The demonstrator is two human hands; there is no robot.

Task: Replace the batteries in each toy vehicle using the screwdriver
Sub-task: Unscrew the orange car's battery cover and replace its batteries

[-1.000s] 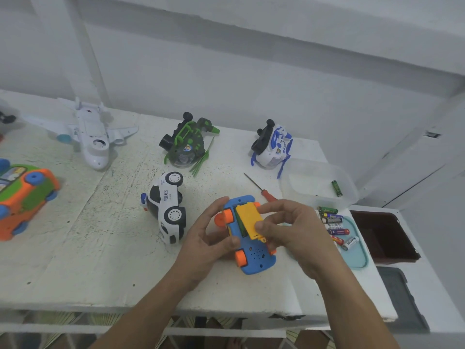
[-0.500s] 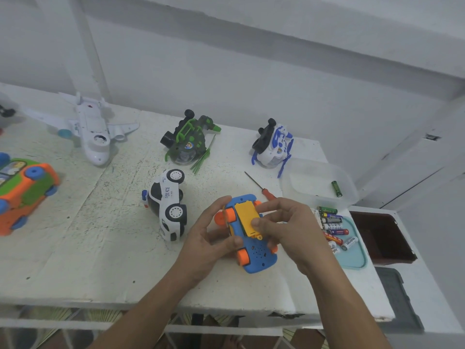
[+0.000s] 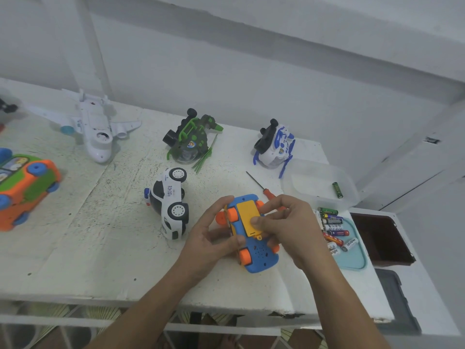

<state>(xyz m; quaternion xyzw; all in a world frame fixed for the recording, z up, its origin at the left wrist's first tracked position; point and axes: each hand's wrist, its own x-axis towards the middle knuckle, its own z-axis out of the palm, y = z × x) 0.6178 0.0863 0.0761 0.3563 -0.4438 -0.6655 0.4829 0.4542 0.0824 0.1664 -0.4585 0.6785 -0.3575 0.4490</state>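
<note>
Blue car [image 3: 254, 250] belly-up, gripped by your left hand [image 3: 208, 238] | right hand [image 3: 286, 225] thumb now presses yellow cover [image 3: 247, 217] flatter | next: screwdriver [image 3: 264, 188], untouched on table [image 3: 100, 248].

Table [image 3: 75, 260]: white, scuffed | upper left: white plane [image 3: 93, 129] | left edge: orange-green vehicle [image 3: 22, 187] | centre: police car [image 3: 169, 202] on its side, screwdriver [image 3: 261, 187] | top: green toy [image 3: 191, 139], blue-white toy [image 3: 275, 144] | right: clear tub [image 3: 319, 177], teal tray [image 3: 357, 258]

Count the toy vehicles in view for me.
6, perhaps a seventh, dark, cut off far left: blue car in both hands, police car, green truck, blue-white truck, airplane, orange-green bus.
</note>
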